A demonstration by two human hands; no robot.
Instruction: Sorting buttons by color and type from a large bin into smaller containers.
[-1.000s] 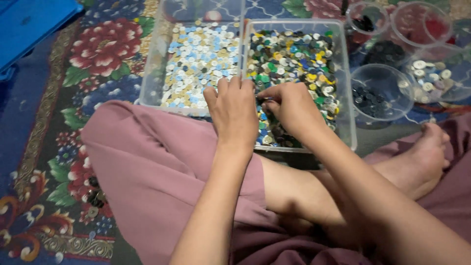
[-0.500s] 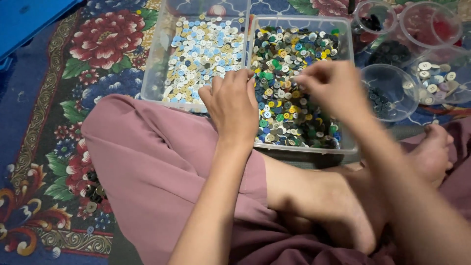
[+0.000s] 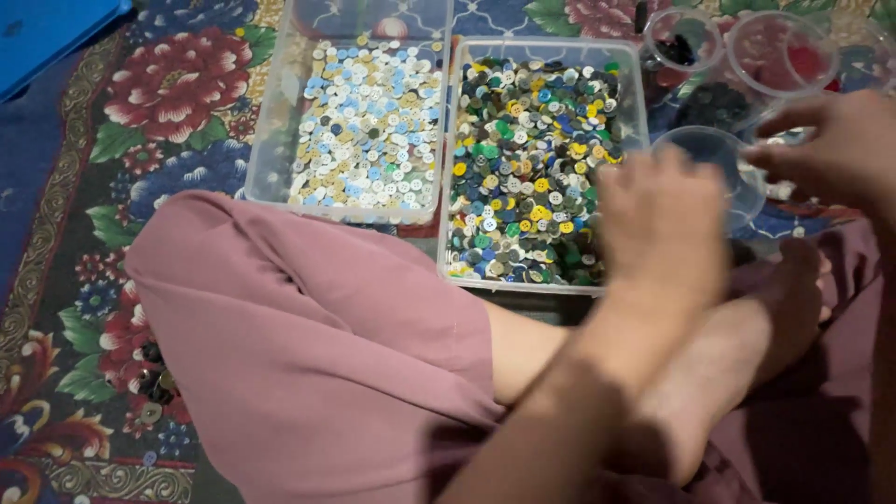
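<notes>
Two clear rectangular plastic tubs of buttons, pale (image 3: 359,131) and mixed-colour (image 3: 532,168), are sitting on the floral carpet (image 3: 177,84). The blurred left hand (image 3: 665,224) is hovering over the mixed tub, its grip unclear. The right hand (image 3: 831,149), fingers loosely curled, is hanging beside a small clear round cup (image 3: 714,163).

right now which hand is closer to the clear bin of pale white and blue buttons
Left. The left hand hovers over the right edge of the mixed-colour bin, one bin away from the pale-button bin. The right hand is farther right, over the small clear cups.
</notes>
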